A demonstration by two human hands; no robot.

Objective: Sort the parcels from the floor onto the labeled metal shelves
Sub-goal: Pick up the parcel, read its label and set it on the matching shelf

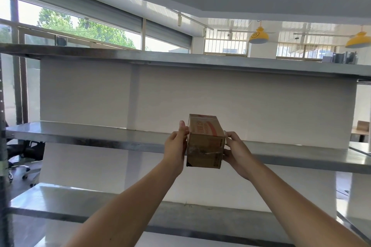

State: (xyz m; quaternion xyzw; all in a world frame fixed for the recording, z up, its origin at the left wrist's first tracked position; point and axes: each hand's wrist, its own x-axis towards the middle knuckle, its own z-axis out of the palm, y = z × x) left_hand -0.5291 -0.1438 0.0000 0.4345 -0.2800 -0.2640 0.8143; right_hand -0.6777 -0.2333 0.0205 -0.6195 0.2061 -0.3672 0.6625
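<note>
A small brown cardboard parcel [204,142] with red print and clear tape is held between both hands at the front edge of the middle metal shelf [84,135]. My left hand [175,146] presses its left side, thumb up along the box edge. My right hand [235,151] grips its right side. The parcel's far end reaches over the shelf surface; its near end hangs in front of the shelf edge. Whether it rests on the shelf I cannot tell.
A top shelf [180,61] runs above and a lower shelf [80,196] below. A white wall panel [261,106] stands behind the rack. A dark upright post [3,146] is at the left, with an office chair [26,156] behind it.
</note>
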